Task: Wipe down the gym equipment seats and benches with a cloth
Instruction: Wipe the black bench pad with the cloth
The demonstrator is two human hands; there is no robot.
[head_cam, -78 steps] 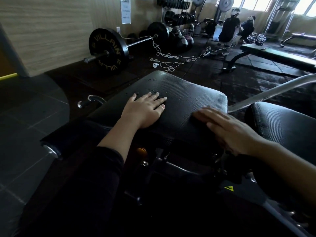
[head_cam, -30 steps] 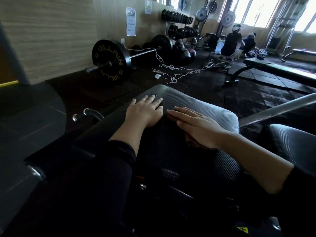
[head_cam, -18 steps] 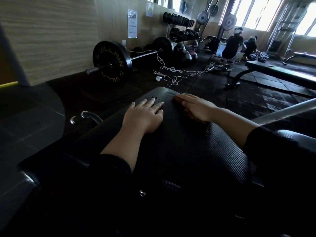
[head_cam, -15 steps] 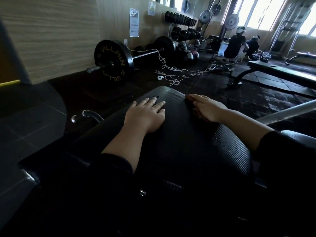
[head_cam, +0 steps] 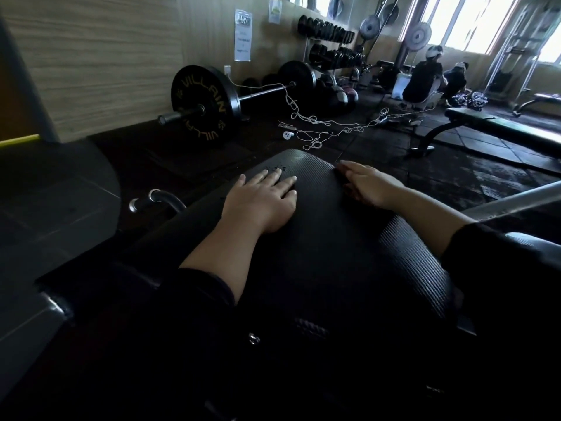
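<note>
The seat pad is black, matt, finely ribbed vinyl with a few water droplets near its far edge. Left of the pad, a curved handle is polished, shiny metal. Beyond the pad, the barbell's plates look like dull black rubber, the wall panel like pale wood grain, and the rubber floor tiles shine wet.

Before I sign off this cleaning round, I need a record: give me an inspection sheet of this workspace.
Surface: black ribbed seat pad, droplets near its far edge.
Job's things: dark cloth barely visible under right hand.
Clutter: white cord and small white object on floor.
Grippers: left hand flat on pad; right hand presses cloth.
Cables: only the white cord.
Surroundings: barbell, dumbbell rack, flat bench, two people.
</note>
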